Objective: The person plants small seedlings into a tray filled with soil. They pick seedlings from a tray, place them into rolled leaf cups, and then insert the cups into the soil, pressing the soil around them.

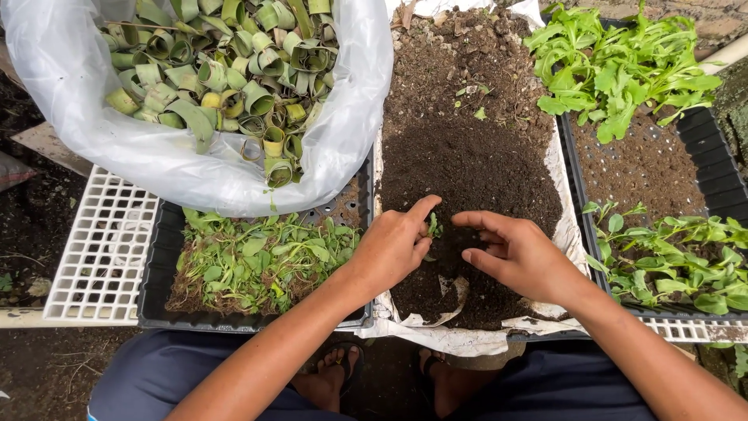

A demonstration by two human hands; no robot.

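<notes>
My left hand (393,245) is closed around a small green seedling (432,226), whose leaves poke up between thumb and fingers, just over a pile of dark soil (467,156). My right hand (514,253) hovers beside it on the right, fingers curled and apart, touching the soil near the seedling. The soil lies on a white sheet (561,234) spread in front of me.
A clear plastic bag (195,171) of rolled green leaf strips sits at upper left. Below it, a black tray (156,257) holds pulled seedlings (257,261). Another black tray (701,148) on the right holds leafy seedlings (615,70). A white grid rack (101,249) lies left.
</notes>
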